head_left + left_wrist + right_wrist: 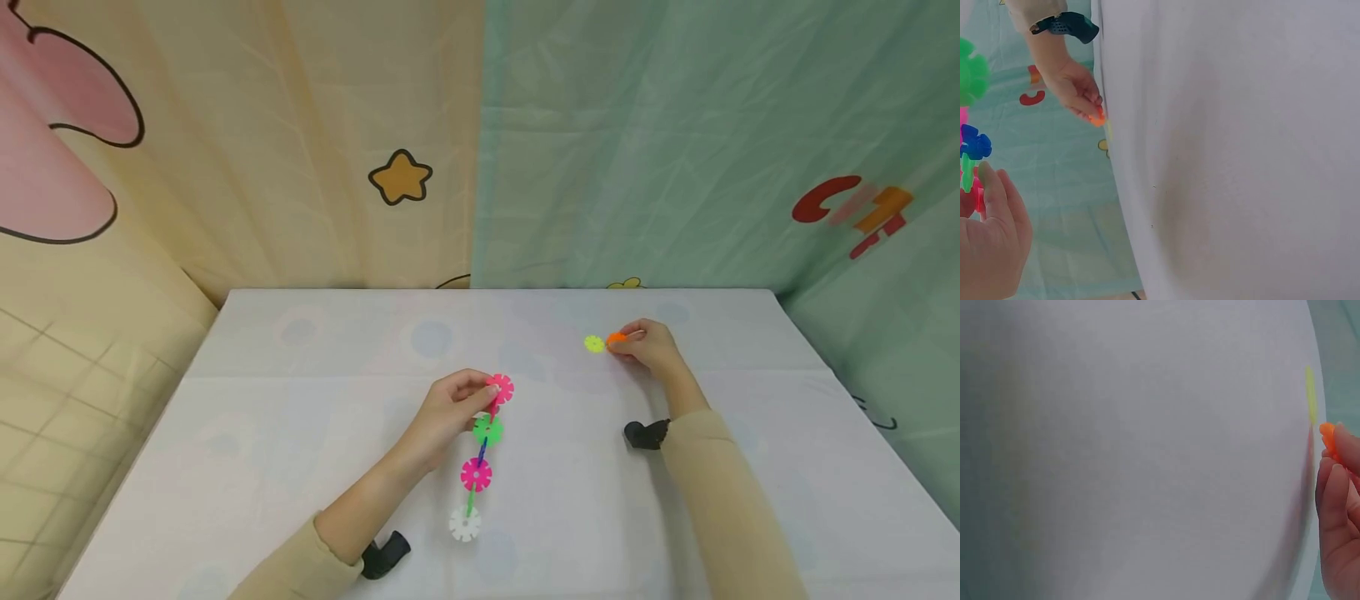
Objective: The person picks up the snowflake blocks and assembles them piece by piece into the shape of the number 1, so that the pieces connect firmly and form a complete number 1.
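A chain of notched plastic discs runs from my left hand (450,407) toward the table's front. Thumb and fingers pinch its far end at a pink disc (502,388). Below that come a green disc (488,430), a blue disc (482,452) seen edge-on, a magenta disc (476,475), another green disc edge-on and a white disc (465,524). Farther back on the right, my right hand (651,346) pinches an orange disc (1327,436) between thumb and fingers. Just left of those fingertips a yellow disc (594,343) lies on the table.
The table (315,433) has a pale cloth with faint round spots. Behind it hang a beige curtain (322,167) and a green curtain (630,150). Each wrist carries a black strap mount, the left one (386,556) and the right one (645,434).
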{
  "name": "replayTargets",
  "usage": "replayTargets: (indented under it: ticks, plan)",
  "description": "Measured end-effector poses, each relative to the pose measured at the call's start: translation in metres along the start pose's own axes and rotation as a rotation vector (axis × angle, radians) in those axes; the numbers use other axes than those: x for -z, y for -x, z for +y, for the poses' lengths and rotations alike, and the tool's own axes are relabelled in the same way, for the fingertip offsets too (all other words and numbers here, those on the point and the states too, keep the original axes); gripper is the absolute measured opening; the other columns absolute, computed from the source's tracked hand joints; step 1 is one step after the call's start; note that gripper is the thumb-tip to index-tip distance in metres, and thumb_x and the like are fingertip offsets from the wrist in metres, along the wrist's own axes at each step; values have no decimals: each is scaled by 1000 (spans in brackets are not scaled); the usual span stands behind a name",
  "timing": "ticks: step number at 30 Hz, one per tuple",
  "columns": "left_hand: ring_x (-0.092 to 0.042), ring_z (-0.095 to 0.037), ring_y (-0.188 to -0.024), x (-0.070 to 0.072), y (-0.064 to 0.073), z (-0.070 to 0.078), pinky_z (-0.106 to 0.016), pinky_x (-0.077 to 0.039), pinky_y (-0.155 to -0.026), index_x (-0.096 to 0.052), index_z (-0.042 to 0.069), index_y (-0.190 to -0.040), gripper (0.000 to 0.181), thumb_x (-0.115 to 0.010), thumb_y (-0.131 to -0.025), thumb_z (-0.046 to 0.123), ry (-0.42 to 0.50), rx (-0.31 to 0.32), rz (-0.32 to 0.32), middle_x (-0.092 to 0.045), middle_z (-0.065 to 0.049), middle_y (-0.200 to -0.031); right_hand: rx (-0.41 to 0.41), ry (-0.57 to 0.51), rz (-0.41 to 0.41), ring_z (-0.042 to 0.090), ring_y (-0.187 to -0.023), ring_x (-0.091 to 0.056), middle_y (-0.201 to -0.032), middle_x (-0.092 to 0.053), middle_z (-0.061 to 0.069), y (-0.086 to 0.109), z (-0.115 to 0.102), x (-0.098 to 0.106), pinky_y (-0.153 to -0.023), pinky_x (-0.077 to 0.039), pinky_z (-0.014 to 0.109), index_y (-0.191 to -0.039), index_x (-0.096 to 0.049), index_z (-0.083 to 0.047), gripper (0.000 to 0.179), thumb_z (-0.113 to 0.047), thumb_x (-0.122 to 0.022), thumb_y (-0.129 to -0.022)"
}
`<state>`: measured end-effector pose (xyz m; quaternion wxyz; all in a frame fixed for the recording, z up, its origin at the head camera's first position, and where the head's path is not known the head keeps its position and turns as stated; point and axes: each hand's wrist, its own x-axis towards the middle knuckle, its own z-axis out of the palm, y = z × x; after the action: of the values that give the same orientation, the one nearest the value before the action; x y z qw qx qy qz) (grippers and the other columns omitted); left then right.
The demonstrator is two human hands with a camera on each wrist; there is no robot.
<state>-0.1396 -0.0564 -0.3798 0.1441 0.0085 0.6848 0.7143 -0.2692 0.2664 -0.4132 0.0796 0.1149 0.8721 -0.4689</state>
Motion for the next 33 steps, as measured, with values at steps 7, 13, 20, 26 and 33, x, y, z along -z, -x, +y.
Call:
replayTargets:
  ticks: [7, 13, 20, 26, 33]
  plan:
    - [-59, -12, -75, -1, -1, -2, -24, -48, -64, -61, 0, -107, 21, -61, -90, 14, -2, 4, -14, -62, -2, -84, 53, -171, -91, 4, -67, -60, -74, -61, -7, 10, -7, -3, -70, -52, 20, -117, -49, 9, 42, -8, -69, -84]
    - [-58, -12, -75, -2, -1, -1, -24, -48, -64, -61, 0, -107, 22, -61, -90, 14, -6, -2, -19, -62, -1, -84, 73, -251, -266, 10, -76, -64, -79, -67, -5, 28, -24, -16, -75, -52, 24, -122, -48, 12, 44, -7, -65, -86]
    - [-58, -12, -75, -3, 0, -1, -24, -48, -63, -61, 0, -107, 21, -61, -90, 13, -3, -2, -10, -62, -2, -84, 148, -257, -397, 17, -74, -62, -79, -67, 4, 49, -40, -38, -74, -53, 27, -115, -51, 11, 34, -4, -63, -87]
    - [-59, -12, -74, -3, 0, -1, -24, -48, -64, -61, 0, -107, 21, -61, -90, 14, 7, 7, -18, -63, -3, -84, 225, -264, -462, 17, -68, -59, -86, -66, 19, 70, -60, -52, -71, -53, 29, -111, -52, 7, 27, -6, -61, -89]
    - [-59, -12, -71, -3, 1, 0, -24, -48, -65, -60, -2, -107, 22, -60, -91, 14, 18, -1, -44, -63, -3, -80, 302, -306, -523, 17, -64, -59, -80, -65, 15, 89, -80, -63, -70, -54, 31, -112, -52, 4, 24, -4, -58, -91]
